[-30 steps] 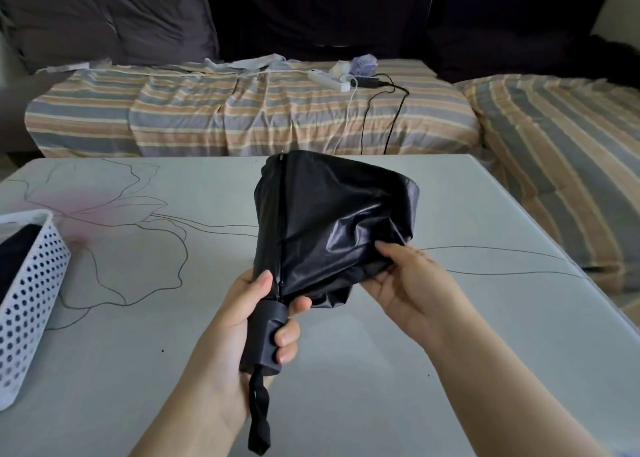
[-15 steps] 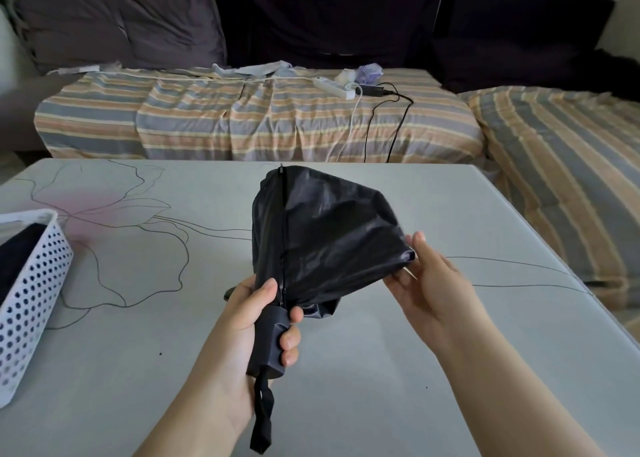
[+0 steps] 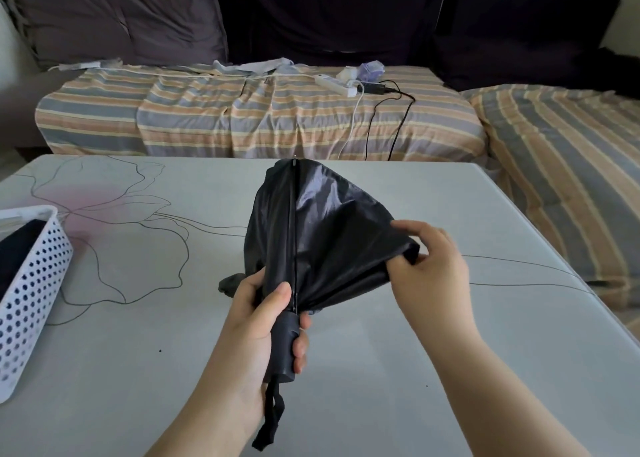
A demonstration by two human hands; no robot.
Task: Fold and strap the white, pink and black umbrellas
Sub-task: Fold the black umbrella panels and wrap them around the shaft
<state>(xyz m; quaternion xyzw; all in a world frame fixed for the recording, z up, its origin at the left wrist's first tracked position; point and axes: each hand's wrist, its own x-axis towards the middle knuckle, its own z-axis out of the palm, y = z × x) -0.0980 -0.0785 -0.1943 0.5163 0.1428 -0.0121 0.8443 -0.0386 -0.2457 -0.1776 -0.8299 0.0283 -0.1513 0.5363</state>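
Umbrella: collapsed black fabric umbrella, canopy loose and unstrapped, held above the pale grey table with a line-drawn flower.
Left hand: wrapped round the dark cylindrical handle, thumb on the canopy base; wrist strap dangling below.
Right hand: pinching a canopy fold at its right edge.
Left edge: white perforated plastic basket on the table, dark contents inside.
Behind: striped sofa cover with a white power strip.

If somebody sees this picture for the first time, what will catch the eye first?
First the black umbrella at the centre, held above the pale table: the left hand grips its handle, and the right hand pinches the loose canopy's edge. Next comes the white perforated basket at the left edge, then the striped sofa cover behind.
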